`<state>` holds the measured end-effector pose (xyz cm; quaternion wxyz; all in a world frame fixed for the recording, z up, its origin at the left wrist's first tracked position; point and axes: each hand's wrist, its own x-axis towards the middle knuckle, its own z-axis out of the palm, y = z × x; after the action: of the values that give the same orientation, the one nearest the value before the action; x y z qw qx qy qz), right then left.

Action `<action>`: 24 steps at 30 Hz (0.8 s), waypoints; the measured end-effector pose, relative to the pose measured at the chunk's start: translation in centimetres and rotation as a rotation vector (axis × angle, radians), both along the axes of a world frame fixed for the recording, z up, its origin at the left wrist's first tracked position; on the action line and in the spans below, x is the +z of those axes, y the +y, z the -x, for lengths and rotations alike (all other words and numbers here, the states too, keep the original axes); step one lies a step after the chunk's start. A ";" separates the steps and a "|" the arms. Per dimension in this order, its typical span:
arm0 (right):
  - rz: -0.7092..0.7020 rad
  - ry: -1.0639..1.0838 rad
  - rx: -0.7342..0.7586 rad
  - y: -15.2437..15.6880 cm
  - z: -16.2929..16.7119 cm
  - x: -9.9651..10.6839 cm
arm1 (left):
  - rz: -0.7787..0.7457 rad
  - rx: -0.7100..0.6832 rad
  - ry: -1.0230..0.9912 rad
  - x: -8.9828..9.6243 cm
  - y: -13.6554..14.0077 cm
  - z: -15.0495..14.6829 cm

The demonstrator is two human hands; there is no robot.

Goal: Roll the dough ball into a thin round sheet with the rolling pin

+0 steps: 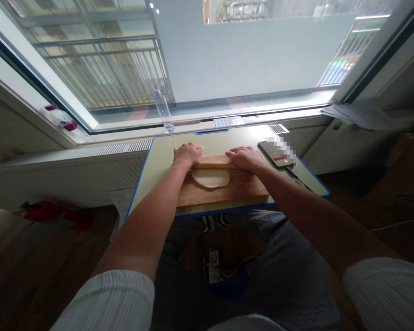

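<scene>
A wooden rolling pin (pixel 214 165) lies crosswise over a flat, pale piece of dough (pixel 211 178). My left hand (pixel 188 155) is closed around the pin's left end. At the other end, my right hand (pixel 245 158) grips the pin too. The dough's near part shows as a rounded shape below the pin; its far edge is hidden behind the pin. Beneath them is a wooden cutting board (pixel 224 195), set on a small pale table (pixel 148 177) with a blue rim.
A smartphone (pixel 275 154) with a cable lies right of the board. Beyond the table, a clear plastic bottle (pixel 163 112) stands on the windowsill, with another bottle (pixel 61 118) farther left. Papers (pixel 365 115) rest at right. A power strip (pixel 213 265) is below, between my legs.
</scene>
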<state>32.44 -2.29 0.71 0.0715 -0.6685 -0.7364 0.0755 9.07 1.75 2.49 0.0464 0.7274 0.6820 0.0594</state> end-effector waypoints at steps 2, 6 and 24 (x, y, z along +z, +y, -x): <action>0.026 0.031 -0.005 0.1 0.1 0.3 | -0.013 0.005 0.001 0.1 0.2 -0.1; 0.042 0.064 -0.043 0.4 0.1 0.5 | -0.024 0.019 0.011 0.2 0.7 -0.2; 0.021 0.108 -0.121 2.2 0.0 -0.2 | -0.020 0.014 0.039 0.0 2.1 -0.5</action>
<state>32.49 -0.12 0.49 0.1086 -0.7075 -0.6889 0.1145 9.62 3.83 2.50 0.0255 0.7240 0.6874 0.0523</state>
